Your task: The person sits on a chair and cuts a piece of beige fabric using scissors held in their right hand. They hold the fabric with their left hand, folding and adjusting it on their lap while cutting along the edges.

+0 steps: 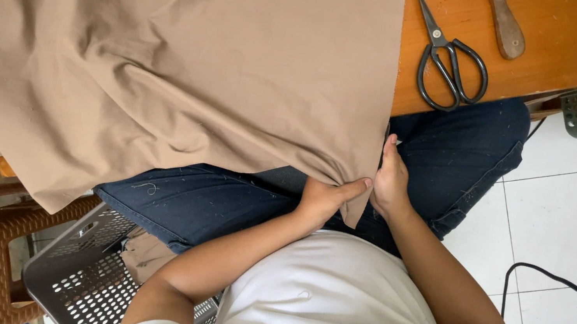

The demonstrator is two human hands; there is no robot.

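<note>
- The tan cloth [167, 46] lies spread over the wooden counter [561, 52] and drapes onto the person's lap, so its near corner hangs within reach.
- The left hand [326, 196] pinches that corner from beneath, thumb on top.
- The right hand [389, 184] grips the same edge just beside it, fingers closed.
- Black scissors [449, 60] rest on the counter, well apart from both hands.

The tan cloth [165, 53] is large, plain and softly wrinkled. It spreads over the wooden table at the far left and hangs down toward the near side, its near right corner gathered into folds.
</note>
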